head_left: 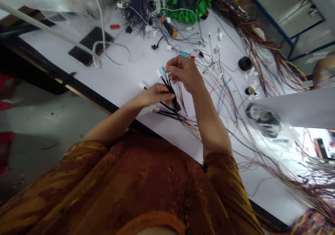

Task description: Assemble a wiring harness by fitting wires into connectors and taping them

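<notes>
My left hand (157, 93) grips a bundle of black wires (171, 95) just above the white table (125, 71). The bundle fans out upward into small connectors, white, teal and orange (163, 70). My right hand (183, 73) pinches the orange connector at the top of the bundle with fingertips closed on it. More white connectors (142, 85) stick out to the left of my left hand. Red and black wire ends trail from the bundle toward my body.
A phone (89, 45) and a white cable (110, 50) lie at the back left. Green connectors (193, 5) and dark wire bunches pile at the back. Loose coloured wires (261, 53) spread right, with a black tape roll (245, 63) and a plastic bag (267, 120).
</notes>
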Available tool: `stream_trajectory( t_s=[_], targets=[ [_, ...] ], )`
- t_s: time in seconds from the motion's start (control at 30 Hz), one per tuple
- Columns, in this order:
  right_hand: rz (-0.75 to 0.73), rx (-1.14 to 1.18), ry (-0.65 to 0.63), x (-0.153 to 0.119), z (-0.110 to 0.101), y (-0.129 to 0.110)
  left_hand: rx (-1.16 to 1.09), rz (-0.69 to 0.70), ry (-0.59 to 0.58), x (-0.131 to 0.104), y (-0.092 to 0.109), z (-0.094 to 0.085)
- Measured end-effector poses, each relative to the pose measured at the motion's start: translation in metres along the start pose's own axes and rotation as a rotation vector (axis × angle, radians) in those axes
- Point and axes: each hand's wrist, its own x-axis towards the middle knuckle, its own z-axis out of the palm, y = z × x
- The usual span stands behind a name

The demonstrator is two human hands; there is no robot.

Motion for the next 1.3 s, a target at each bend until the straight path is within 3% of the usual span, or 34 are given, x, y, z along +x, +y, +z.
stream_trajectory(
  t_s=[0.1,0.23,0.37,0.47,0.73,1.07,1.2,1.3],
  targets=[
    [-0.007,-0.034,0.053,-0.01,-0.003,-0.004,0.025,0.018,0.031,0.0,-0.001,0.0],
    [-0.093,-0.167,0.164,-0.053,-0.003,0.008,0.047,0.041,0.084,-0.003,-0.003,-0.001],
    [-0.162,-0.409,0.332,-0.104,0.017,0.036,0.063,0.049,0.106,-0.005,-0.003,-0.001],
    [-0.19,-0.5,0.454,-0.121,0.037,0.054,0.084,0.042,0.134,-0.007,-0.002,0.0],
    [-0.236,-0.462,0.498,-0.119,0.051,0.067,0.109,0.016,0.177,-0.022,-0.001,-0.001],
    [-0.31,-0.493,0.369,-0.129,0.056,0.07,0.167,-0.02,0.187,-0.033,0.001,-0.002],
    [-0.297,-0.357,0.303,-0.125,0.043,0.064,0.261,0.088,0.189,-0.037,0.001,-0.001],
    [-0.107,-0.221,0.313,-0.11,0.02,0.06,0.414,0.233,0.256,-0.041,0.001,0.003]
  ],
)
